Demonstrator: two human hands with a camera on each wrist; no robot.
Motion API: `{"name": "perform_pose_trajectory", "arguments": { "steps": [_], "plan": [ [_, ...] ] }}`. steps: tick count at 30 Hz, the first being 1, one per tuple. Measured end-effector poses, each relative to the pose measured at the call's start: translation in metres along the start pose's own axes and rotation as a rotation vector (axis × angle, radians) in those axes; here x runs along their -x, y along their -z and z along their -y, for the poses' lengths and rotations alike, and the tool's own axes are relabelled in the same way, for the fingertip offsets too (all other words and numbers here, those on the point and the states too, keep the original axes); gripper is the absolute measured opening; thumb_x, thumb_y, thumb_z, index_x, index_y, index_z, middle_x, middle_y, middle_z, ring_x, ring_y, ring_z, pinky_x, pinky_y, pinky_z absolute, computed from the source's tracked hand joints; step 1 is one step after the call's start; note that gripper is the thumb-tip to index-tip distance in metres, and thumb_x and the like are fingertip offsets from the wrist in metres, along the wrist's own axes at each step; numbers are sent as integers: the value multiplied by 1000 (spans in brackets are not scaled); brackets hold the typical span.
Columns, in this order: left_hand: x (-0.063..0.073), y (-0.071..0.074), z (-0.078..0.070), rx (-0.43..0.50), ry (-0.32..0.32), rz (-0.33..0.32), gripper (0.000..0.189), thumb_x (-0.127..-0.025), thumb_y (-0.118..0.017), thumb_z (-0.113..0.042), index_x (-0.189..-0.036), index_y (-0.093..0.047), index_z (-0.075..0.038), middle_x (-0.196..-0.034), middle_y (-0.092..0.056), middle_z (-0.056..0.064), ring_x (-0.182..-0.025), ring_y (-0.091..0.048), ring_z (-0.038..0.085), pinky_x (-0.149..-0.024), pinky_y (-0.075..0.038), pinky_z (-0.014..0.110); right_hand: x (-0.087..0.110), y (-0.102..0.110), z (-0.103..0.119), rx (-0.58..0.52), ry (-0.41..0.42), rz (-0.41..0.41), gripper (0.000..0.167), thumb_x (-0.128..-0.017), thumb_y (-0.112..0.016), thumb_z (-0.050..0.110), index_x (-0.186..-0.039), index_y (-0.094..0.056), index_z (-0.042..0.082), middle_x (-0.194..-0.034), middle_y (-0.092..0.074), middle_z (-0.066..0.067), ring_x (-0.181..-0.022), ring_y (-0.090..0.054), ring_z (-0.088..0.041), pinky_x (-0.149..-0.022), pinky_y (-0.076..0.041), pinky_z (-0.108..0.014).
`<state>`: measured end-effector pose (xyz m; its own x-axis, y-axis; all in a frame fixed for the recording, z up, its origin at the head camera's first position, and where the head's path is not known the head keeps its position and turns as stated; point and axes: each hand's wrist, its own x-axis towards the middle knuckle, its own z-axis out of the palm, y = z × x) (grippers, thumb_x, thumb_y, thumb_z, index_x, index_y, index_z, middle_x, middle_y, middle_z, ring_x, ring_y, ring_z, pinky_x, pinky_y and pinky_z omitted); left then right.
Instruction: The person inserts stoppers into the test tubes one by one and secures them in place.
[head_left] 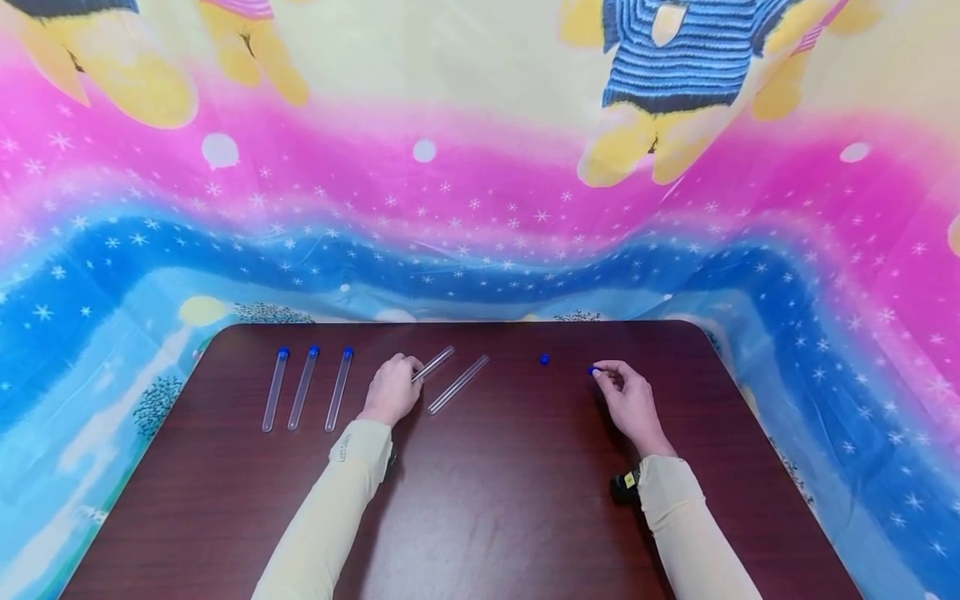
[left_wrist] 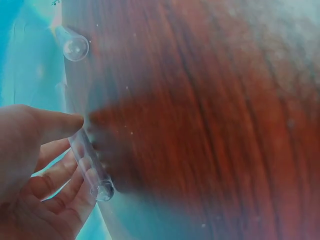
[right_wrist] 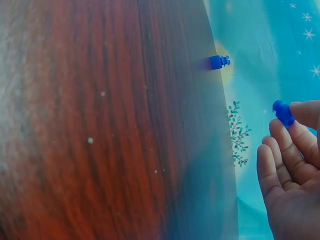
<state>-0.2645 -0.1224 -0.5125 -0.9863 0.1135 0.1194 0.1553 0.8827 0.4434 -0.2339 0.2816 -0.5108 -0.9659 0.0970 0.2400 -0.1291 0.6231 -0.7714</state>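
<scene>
My left hand (head_left: 393, 390) pinches a clear, uncapped test tube (head_left: 435, 363), which slants up to the right from the fingers. In the left wrist view the rounded end of that test tube (left_wrist: 101, 190) shows below the thumb. Just right of it, a second uncapped tube (head_left: 458, 385) lies on the table. Between thumb and fingertips, my right hand (head_left: 628, 403) holds a small blue stopper (right_wrist: 283, 113) with a ridged end. Another blue stopper (head_left: 544, 359) rests on the table to the left of this hand.
Three test tubes with blue stoppers lie side by side at the left: one outermost (head_left: 275, 392), one in the middle (head_left: 303, 390) and one nearer my hand (head_left: 339, 392). The dark wooden table (head_left: 495, 500) ends at a patterned cloth backdrop (head_left: 480, 208).
</scene>
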Motion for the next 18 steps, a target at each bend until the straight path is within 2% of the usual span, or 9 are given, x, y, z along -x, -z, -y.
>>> {"name": "perform_pose_trajectory", "arguments": {
  "steps": [11, 18],
  "plan": [
    [1, 6, -1, 40, 33, -40, 20, -97, -70, -14, -116, -71, -9, -97, -73, 7, -94, -66, 30, -79, -54, 48, 0, -1, -2, -30, 11, 9, 23, -104, -62, 18, -123, -67, 6, -107, -67, -10, -92, -60, -22, -75, -47, -22],
    [1, 11, -2, 26, 0, -91, 22, -97, -70, -17, -119, -70, -14, -103, -75, 5, -90, -71, 35, -72, -55, 53, -1, -3, 0, -27, 3, 1, 23, -102, -64, 13, -123, -67, 4, -109, -63, -12, -95, -60, -23, -76, -46, -19]
  ]
}}
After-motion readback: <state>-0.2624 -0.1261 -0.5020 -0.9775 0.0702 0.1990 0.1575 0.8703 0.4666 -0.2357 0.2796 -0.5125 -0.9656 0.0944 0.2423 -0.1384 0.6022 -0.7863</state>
